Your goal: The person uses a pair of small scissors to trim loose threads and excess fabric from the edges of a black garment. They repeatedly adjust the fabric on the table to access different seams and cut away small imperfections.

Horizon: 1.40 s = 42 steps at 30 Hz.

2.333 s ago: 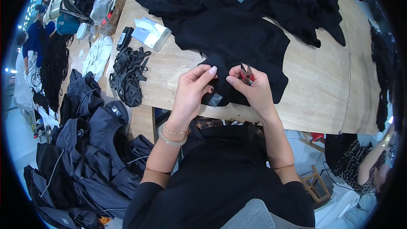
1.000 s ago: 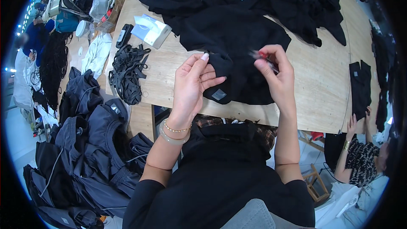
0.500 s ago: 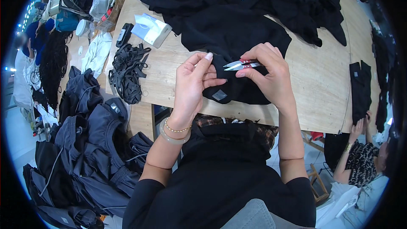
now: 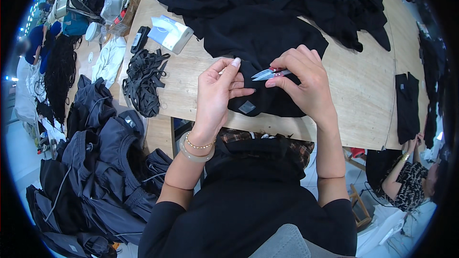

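Observation:
A pair of red-handled thread snips (image 4: 269, 74) rests in my right hand (image 4: 308, 83), closed around the handles, with the blades pointing left. My left hand (image 4: 214, 88) pinches the edge of a black garment (image 4: 272, 36) between thumb and forefinger, the other fingers curled against the cloth. The blade tips hover over the fabric, a short way right of my left fingers. Lower on the same garment, near the table's front edge, lies a small clear sticker (image 4: 247, 107). Any thread at my left fingertips is too fine to make out.
More black garments (image 4: 344, 5) are heaped at the back of the wooden table (image 4: 361, 100). To the left lie a tissue pack (image 4: 170, 33), a black device (image 4: 140, 39) and tangled dark straps (image 4: 144, 79). Dark grey garments (image 4: 103, 162) pile up at lower left. A co-worker (image 4: 406, 177) handles black cloth at far right.
My right hand has shifted very slightly and the snips have turned a little. My left hand stays put. At far right, the co-worker's hands have moved a little.

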Each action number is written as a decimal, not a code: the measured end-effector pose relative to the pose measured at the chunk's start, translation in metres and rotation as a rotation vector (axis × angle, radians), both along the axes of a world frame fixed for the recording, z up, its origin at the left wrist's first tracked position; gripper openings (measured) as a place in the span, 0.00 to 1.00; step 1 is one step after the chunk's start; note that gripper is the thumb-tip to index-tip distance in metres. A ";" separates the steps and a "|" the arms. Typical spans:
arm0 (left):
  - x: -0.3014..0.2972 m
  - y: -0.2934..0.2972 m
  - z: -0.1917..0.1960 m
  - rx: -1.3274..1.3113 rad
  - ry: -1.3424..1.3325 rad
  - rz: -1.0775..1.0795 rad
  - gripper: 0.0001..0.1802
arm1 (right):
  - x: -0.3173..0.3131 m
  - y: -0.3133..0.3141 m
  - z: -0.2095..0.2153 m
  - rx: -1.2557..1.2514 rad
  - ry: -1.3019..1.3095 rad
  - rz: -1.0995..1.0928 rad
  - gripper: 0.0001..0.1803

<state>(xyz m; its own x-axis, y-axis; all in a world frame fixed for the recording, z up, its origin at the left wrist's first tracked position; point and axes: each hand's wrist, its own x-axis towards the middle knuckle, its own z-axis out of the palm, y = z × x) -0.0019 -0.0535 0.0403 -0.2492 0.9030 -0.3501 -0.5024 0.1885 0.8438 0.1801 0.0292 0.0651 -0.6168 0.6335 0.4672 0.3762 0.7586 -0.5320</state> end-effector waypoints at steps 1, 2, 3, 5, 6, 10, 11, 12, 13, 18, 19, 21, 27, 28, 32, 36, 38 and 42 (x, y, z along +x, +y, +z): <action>0.000 0.000 0.001 0.000 0.009 -0.007 0.09 | 0.000 0.001 0.001 0.019 -0.010 0.007 0.16; -0.001 0.000 0.001 0.001 0.018 -0.013 0.09 | 0.001 0.002 0.003 0.035 -0.023 0.009 0.16; -0.002 0.000 0.002 0.001 0.027 -0.019 0.09 | 0.002 0.003 0.004 0.051 -0.036 0.011 0.15; 0.000 0.001 0.005 -0.028 0.045 -0.010 0.09 | 0.002 0.004 0.006 0.060 -0.055 0.024 0.15; 0.000 0.001 0.006 -0.043 0.053 -0.005 0.09 | 0.001 0.005 0.007 0.054 -0.061 0.035 0.15; 0.000 0.000 0.004 -0.030 0.040 -0.020 0.09 | 0.000 0.008 0.006 0.017 -0.055 0.084 0.14; -0.001 0.000 0.004 -0.025 0.036 -0.023 0.10 | -0.001 0.008 0.005 0.019 -0.048 0.090 0.14; -0.001 0.000 0.003 -0.020 0.032 -0.026 0.10 | -0.001 0.008 0.004 0.022 -0.041 0.095 0.15; -0.001 0.000 0.002 -0.017 0.027 -0.026 0.09 | -0.001 0.008 0.003 0.025 -0.034 0.101 0.15; 0.001 0.001 0.004 -0.034 -0.045 0.013 0.08 | -0.002 0.004 -0.004 -0.270 0.256 0.010 0.12; 0.002 0.001 0.003 -0.014 -0.086 -0.005 0.10 | -0.002 0.000 -0.007 -0.429 0.394 -0.041 0.12; 0.003 -0.002 0.001 0.028 -0.158 -0.032 0.21 | -0.004 -0.009 -0.020 -0.670 0.590 -0.121 0.15; 0.026 -0.010 -0.001 0.134 -0.497 -0.103 0.35 | -0.033 -0.041 -0.048 -0.471 0.416 -0.361 0.14; 0.029 -0.011 0.002 0.147 -0.528 -0.107 0.35 | -0.035 -0.040 -0.049 -0.466 0.440 -0.387 0.13; 0.019 -0.014 -0.003 0.041 -0.099 -0.150 0.27 | -0.025 -0.027 -0.055 -0.680 0.565 -0.322 0.07; 0.015 0.003 -0.007 0.353 1.209 0.140 0.17 | -0.006 -0.021 -0.054 -1.080 0.707 -0.252 0.05; 0.016 0.011 -0.003 0.399 1.213 0.030 0.17 | 0.001 -0.018 -0.050 -1.192 0.743 -0.165 0.05; 0.007 0.021 -0.010 0.250 0.797 -0.184 0.10 | 0.009 -0.011 -0.043 -1.341 0.785 -0.123 0.06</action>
